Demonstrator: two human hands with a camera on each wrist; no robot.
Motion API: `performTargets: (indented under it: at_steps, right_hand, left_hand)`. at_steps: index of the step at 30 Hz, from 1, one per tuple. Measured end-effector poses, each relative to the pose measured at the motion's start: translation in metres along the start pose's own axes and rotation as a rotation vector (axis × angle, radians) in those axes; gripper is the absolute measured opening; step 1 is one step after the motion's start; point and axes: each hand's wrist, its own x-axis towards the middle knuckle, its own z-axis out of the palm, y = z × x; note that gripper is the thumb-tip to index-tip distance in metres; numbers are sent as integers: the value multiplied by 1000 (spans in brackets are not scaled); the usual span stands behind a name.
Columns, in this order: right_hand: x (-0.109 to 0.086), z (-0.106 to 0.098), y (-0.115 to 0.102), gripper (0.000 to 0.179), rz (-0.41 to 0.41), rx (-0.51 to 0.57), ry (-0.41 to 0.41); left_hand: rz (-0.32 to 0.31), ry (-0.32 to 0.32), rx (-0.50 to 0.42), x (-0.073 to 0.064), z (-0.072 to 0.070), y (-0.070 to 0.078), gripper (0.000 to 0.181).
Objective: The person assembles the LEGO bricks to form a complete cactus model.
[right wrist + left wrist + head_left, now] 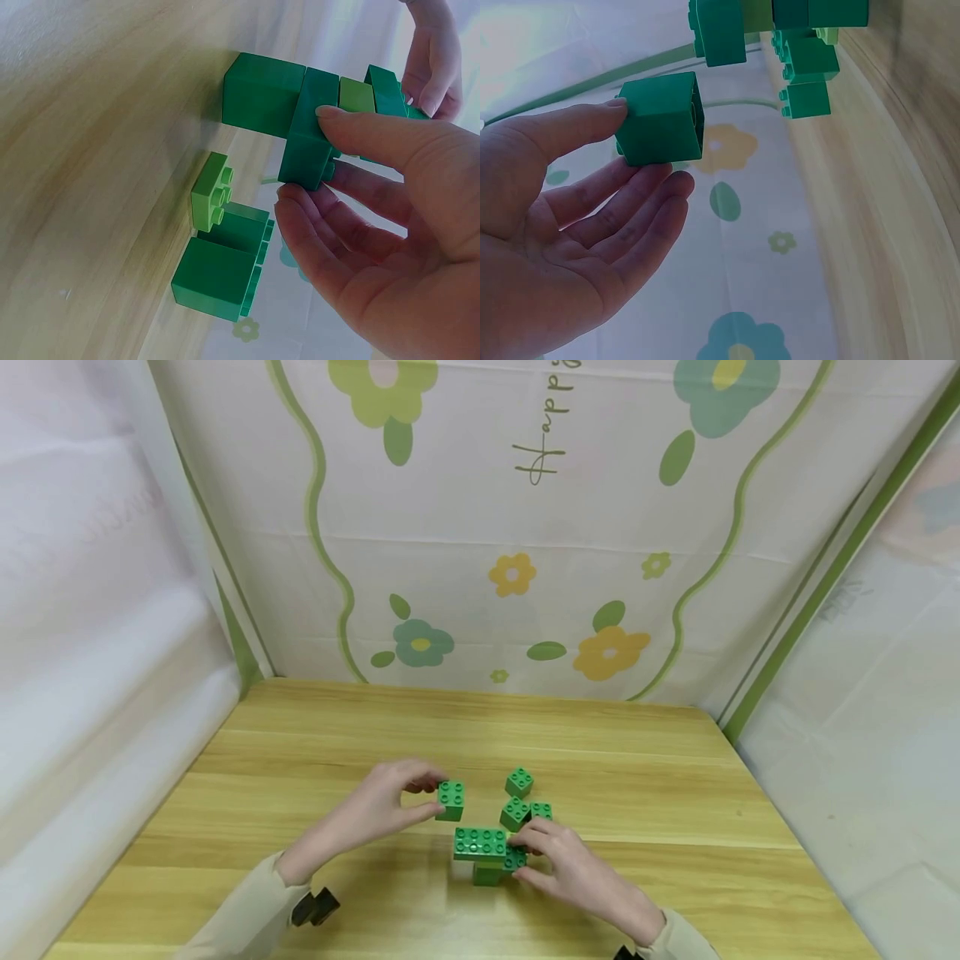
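My left hand (392,800) pinches a square green toy block (450,810) between thumb and fingers, held up off the table; its hollow underside edge shows in the left wrist view. To the right of it, a small tower of stacked bricks (480,843) stands on the table. From the right wrist view, the tower has a green base block (262,91), a longer green brick (311,112), a light green brick (356,96) and a green top brick (384,90). My right hand (566,872) grips the jutting end of that longer brick with thumb and fingertips.
Loose green blocks (519,782) lie on the wooden table (637,793) just beyond the tower, close to my right hand. A thin light green brick (210,193) is among them. White flower-print cloth (450,502) walls the table at the back and both sides.
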Motion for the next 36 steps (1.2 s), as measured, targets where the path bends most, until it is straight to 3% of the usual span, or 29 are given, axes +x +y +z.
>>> performTargets:
  at_steps: [16,36]
  right_hand:
    - [-1,0,0,34,1,-27,2]
    - [-1,1,0,33,8,-10,-6]
  left_hand:
    - [-19,-28,-31,-8,1,9,33]
    - [-17,-57,-95,-16,10,8,30]
